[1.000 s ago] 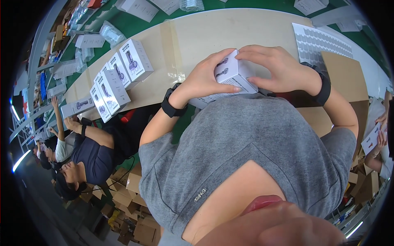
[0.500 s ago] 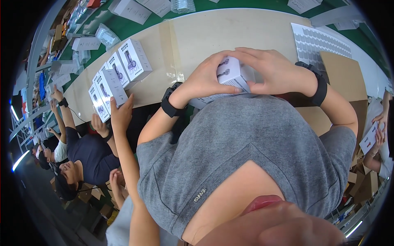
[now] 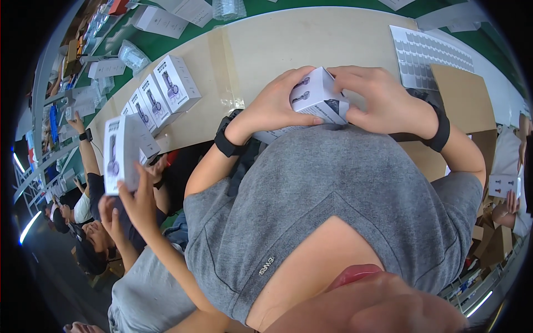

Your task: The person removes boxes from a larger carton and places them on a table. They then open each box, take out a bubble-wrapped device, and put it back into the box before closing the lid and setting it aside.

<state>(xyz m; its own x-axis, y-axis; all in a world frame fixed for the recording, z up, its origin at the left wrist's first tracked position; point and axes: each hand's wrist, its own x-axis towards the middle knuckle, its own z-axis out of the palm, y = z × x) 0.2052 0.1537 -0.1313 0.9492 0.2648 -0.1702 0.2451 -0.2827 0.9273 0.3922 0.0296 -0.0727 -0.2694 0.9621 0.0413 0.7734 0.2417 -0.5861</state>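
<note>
A small white cardboard box [image 3: 319, 100] with a device pictured on its faces is held close in front of my grey shirt. My left hand [image 3: 277, 102] wraps its left side, with the thumb along the lower edge and the fingers over the far side. My right hand [image 3: 383, 102] is at its right side, with bent fingers and thumb on the edge and corner. A dark patch shows on the box's right face near that corner. Another white box lies partly hidden under my left wrist.
Several matching white boxes [image 3: 155, 100] stand in a row on the table [image 3: 288, 39] to my left. A co-worker's hand [image 3: 139, 202] holds one white box [image 3: 122, 152] there. On the right are a sheet of grey labels [image 3: 430, 53] and an open brown carton [image 3: 463, 100].
The box in my hands has turned and tilted, showing more of its right face. My right hand has shifted slightly right. The co-worker at left has lifted a white box off the row.
</note>
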